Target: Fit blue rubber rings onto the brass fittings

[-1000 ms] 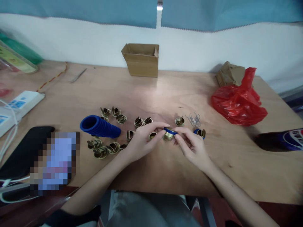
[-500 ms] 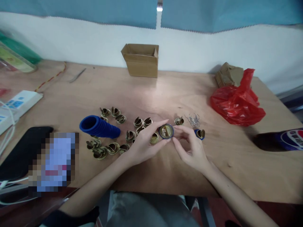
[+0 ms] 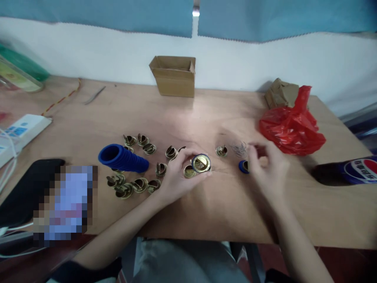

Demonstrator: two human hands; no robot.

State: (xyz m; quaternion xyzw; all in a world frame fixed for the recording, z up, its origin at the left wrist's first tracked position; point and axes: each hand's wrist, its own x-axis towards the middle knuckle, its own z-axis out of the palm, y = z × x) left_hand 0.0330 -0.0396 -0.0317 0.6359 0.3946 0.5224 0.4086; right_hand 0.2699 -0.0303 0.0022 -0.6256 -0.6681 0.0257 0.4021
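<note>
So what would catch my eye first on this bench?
Probably the bright red plastic bag at the far right of the wooden table, then the stack of ribbed blue rings lying left of centre among scattered brass fittings. In the middle, the left hand holds up a blue-rimmed brass disc.

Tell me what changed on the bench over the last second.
The right hand let go of the blue-ringed brass part and moved right toward the wire springs. The left hand now holds that part alone, face up. The blue ring stack, loose brass parts and red bag stayed put.
</note>
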